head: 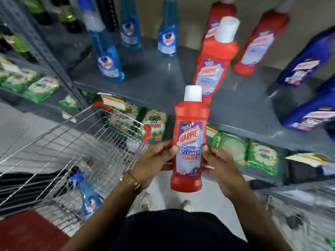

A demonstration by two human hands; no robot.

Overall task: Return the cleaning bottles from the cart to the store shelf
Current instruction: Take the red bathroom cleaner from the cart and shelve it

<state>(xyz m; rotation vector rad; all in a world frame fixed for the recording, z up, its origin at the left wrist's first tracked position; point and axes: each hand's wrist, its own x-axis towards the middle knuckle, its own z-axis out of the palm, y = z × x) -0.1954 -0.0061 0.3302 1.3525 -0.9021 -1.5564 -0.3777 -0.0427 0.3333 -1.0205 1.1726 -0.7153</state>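
I hold a red Harpic bathroom cleaner bottle (190, 142) with a white cap upright in front of me, just below the grey store shelf (159, 82). My left hand (154, 162) grips its left side and my right hand (220, 169) grips its right side. On the shelf stand three red bottles (212, 69), three blue spray bottles (108, 60) and dark blue bottles (306, 62). A blue spray bottle (88, 194) lies in the wire cart (72, 142) at my left.
Green packets (154, 124) fill the lower shelf under the grey one, and more sit on the left shelves (36, 86). The cart's rim with red corners is close to my left wrist. My feet stand on pale floor (163, 201).
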